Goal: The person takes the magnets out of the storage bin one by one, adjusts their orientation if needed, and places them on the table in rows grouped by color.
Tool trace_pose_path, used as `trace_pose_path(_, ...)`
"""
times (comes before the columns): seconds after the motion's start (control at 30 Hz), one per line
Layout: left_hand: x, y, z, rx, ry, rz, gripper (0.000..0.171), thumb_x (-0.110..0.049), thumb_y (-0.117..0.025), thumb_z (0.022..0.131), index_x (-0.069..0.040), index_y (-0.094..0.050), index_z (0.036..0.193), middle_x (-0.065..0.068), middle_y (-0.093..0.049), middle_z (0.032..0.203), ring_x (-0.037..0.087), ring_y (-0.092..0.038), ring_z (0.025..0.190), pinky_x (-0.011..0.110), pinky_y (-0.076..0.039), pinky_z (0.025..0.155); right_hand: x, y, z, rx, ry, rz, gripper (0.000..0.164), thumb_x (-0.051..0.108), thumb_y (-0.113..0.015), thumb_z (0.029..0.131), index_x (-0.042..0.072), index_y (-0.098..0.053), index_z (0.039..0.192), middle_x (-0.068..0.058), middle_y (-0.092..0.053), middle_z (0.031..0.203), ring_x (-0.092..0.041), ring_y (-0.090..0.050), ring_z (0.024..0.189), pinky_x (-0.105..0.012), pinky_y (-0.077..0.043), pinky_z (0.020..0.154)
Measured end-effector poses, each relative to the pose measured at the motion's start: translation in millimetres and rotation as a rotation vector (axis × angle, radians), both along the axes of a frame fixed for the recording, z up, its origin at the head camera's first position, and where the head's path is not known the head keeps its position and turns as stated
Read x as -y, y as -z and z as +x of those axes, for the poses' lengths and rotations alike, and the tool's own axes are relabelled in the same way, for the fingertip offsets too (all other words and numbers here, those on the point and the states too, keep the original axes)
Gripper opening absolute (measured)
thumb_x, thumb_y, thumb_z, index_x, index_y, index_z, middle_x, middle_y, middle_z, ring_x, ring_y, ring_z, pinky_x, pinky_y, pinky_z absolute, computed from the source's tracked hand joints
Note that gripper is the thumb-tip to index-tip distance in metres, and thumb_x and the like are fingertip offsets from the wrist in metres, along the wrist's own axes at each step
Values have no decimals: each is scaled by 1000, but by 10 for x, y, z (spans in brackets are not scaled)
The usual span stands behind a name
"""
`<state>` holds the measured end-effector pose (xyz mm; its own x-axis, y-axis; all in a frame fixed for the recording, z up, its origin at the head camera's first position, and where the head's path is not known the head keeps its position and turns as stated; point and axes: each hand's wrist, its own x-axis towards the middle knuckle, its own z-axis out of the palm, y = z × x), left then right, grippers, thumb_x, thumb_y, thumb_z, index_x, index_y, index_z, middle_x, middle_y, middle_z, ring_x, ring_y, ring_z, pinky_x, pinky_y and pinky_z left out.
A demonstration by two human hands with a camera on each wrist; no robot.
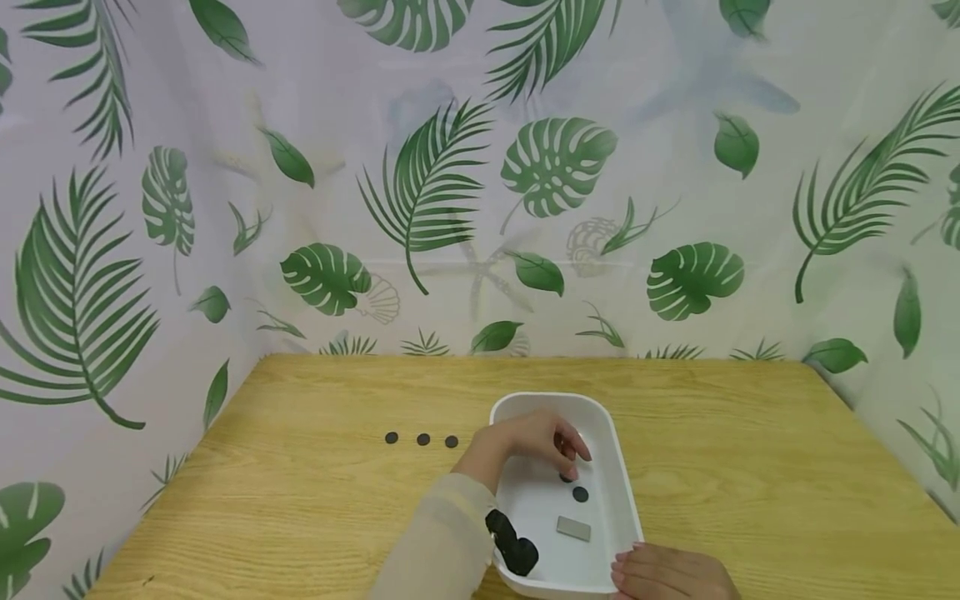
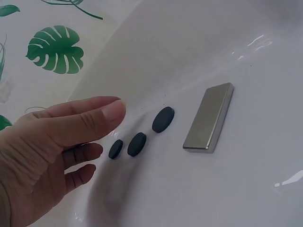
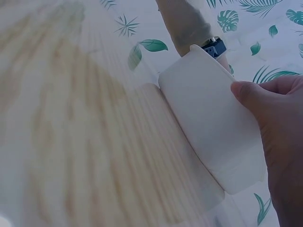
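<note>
Leafy backdrop rising behind wooden table | tray sitting on it | left hand hovering beside discs, fingers loosely bent | right hand clamping tray's rim

The left sleeve is pale cream (the wrist camera beside it is black).

Three black discs in line beside a silver block inside the white tray
</note>
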<state>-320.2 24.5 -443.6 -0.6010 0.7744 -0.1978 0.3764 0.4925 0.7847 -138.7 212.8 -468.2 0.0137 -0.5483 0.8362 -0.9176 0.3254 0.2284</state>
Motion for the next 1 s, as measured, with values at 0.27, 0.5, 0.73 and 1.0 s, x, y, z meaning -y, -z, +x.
trace_pose_path(0.27, -22, 31, -17, -57, 77, -60, 26, -11, -80, 75, -17, -76, 100, -8, -61, 90, 3, -49, 80, 15, -41, 73, 43, -23, -42, -35, -27, -47, 24, 23, -67, 88, 0, -73, 86, -6, -72, 77, -18, -69, 68, -26, -54, 60)
trace_pose_path(0.5, -70, 38, -5, -57, 147, -113, 30, -7, -80, 73, -16, -76, 101, -10, -58, 93, 3, -45, 81, 15, -38, 73, 3, 0, -5, 19, -12, -17, 26, 24, -67, 88, -1, -73, 89, -6, -72, 81, -18, -70, 74, -25, -54, 66)
trace_pose_path(0.73, -76, 78, -4, -47, 156, -160, 29, -5, -79, 74, -18, -76, 100, -10, -57, 93, 3, -43, 81, 16, -36, 74, -23, 34, -12, 40, -18, 26, 27, 25, -66, 89, -1, -72, 93, -7, -72, 85, -18, -70, 79, -25, -54, 71)
trace_pose_path(1.0, -82, 56, 46, -73, 135, -191, 29, -7, -79, 73, -22, -77, 98, -12, -55, 94, 3, -45, 84, 17, -36, 76, -31, 52, -52, 20, -50, 28, 27, 23, -63, 91, -2, -71, 93, -8, -72, 85, -19, -70, 78, -26, -54, 72)
